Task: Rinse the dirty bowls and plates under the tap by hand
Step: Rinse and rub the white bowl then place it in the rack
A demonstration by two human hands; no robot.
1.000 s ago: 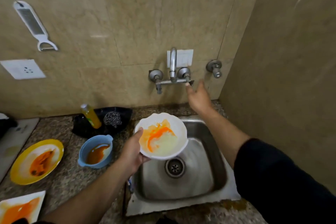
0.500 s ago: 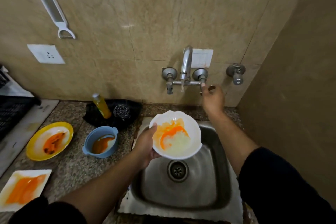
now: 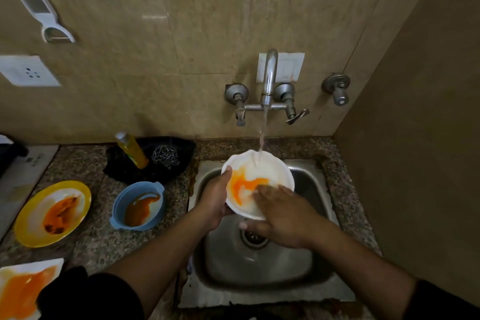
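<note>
I see the speckled stone tabletop (image 3: 91, 241) across the lower left, with the steel sink (image 3: 298, 267) set into it on the right.

On the tabletop, well left of the sink:
- a yellow plate (image 3: 31, 240) smeared brown-orange;
- a square white plate (image 3: 26, 266) smeared orange, cut by the lower left frame edge.

The white bowl (image 3: 270, 171) is held above the sink basin, tilted toward me, with an orange smear on its inner left side.

The left hand (image 3: 213, 202) is clamped on the bowl's left edge, with the thumb over the rim and the fingers beneath.

The right hand (image 3: 283, 215) lies on the bowl's near-right side. Its fingers are straight and spread flat on the inner surface, and the thumb sits below the near rim.

A blue bowl (image 3: 122, 197) holding brown residue stands between the yellow plate and the sink.

The wall tap (image 3: 268, 75) is directly behind the sink. Its water stream (image 3: 262, 138) lands on the white bowl's far inner wall, apart from both hands.

Behind the blue bowl are a yellow bottle (image 3: 132, 150) and a steel scrubber (image 3: 165, 156).
</note>
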